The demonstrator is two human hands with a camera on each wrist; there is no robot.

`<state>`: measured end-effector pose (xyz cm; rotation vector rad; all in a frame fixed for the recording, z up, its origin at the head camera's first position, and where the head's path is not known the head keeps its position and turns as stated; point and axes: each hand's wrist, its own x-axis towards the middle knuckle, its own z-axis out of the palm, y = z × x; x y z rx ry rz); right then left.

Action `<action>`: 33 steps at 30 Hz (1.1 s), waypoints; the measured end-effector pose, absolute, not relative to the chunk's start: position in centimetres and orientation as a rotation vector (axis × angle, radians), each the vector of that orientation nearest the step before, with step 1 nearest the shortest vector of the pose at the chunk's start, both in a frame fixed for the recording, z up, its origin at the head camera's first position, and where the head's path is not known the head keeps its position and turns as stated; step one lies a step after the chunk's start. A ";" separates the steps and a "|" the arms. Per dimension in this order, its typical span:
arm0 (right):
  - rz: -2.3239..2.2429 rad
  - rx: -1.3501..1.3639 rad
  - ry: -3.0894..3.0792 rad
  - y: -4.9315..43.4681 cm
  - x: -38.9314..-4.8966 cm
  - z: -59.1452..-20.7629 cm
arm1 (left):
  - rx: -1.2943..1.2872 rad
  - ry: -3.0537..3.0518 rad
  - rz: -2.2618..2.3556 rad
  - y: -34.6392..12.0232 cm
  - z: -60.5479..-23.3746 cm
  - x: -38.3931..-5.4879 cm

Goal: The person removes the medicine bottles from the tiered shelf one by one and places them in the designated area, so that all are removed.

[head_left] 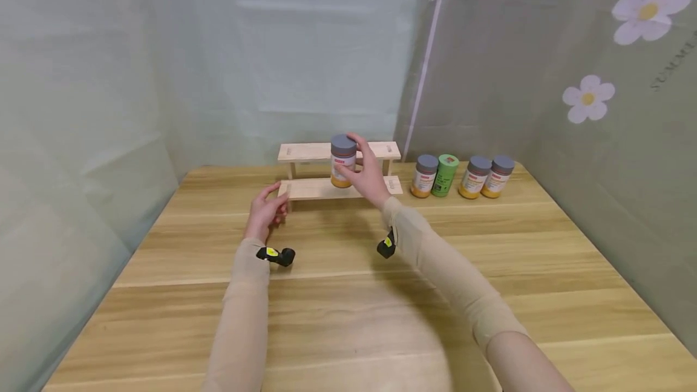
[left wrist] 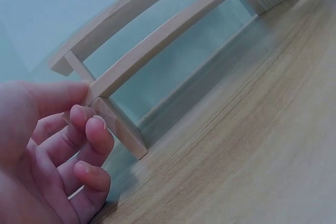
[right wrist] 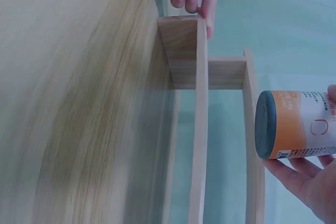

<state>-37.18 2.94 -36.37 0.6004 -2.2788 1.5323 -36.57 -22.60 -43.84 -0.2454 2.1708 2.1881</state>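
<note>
A two-tier wooden rack [head_left: 310,188] stands at the back of the table. My left hand [head_left: 265,210] holds the left end of its lower board, thumb on top and fingers curled at the end, as the left wrist view shows. My right hand [head_left: 369,177] grips a supplement jar [head_left: 343,165] with a grey lid, white label and orange band, thumb and fingers on opposite sides. The jar is upright. In the right wrist view its dark base [right wrist: 265,124] is about level with the rack's upper board [right wrist: 252,129], well above the lower board [right wrist: 198,129].
Right of the rack stand a similar grey-lidded jar [head_left: 423,177], a green canister [head_left: 445,175] close beside it, and two more grey-lidded jars [head_left: 475,178] farther right. Curtains hang behind the table [head_left: 337,307], printed with flowers at the right.
</note>
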 end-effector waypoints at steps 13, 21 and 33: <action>1.567 0.584 -2.260 5.6 -36.3 -36.6 | -0.256 2.127 2.177 -21.6 -41.7 -34.9; 1.499 0.596 -2.270 6.8 -36.4 -36.2 | -0.273 2.132 2.171 -21.9 -40.9 -34.5; 1.527 0.546 -2.267 8.6 -35.6 -36.5 | -0.283 2.180 2.182 -22.4 -43.3 -36.3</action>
